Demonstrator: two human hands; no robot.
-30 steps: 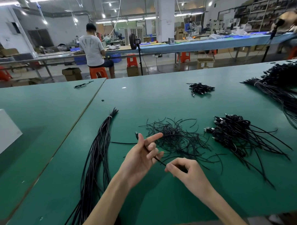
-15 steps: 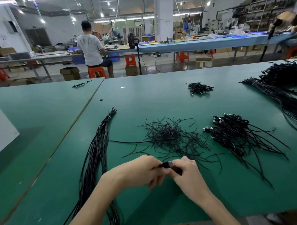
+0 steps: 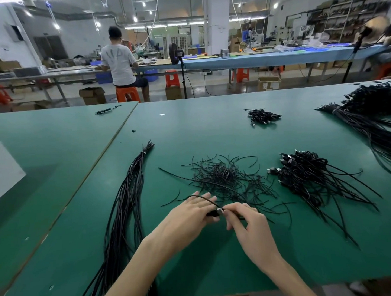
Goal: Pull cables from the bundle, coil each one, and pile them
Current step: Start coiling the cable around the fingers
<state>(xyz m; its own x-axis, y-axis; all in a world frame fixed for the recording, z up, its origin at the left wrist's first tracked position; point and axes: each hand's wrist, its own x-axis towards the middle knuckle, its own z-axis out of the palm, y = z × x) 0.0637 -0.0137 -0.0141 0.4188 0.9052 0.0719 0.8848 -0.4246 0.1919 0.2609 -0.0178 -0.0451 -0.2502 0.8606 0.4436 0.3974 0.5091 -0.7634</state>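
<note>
A long bundle of black cables [image 3: 128,207], tied near its far end, lies on the green table [image 3: 211,129] to my left. My left hand [image 3: 188,219] holds one black cable [image 3: 200,197] that loops over its fingers. My right hand [image 3: 246,221] pinches that cable's metal plug [image 3: 220,212] between the two hands. Just beyond the hands lies a loose heap of thin black ties [image 3: 224,177]. A pile of coiled cables [image 3: 306,179] sits to the right of it.
A smaller coil pile [image 3: 263,117] lies farther back. Another large cable bundle [image 3: 371,119] fills the right edge. A white box [image 3: 2,170] stands at the left. A person sits on an orange stool [image 3: 127,93] at a far bench.
My hands came together near the table's front and now work one cable; a loop has formed over my left fingers, and the plug sits between both hands.
</note>
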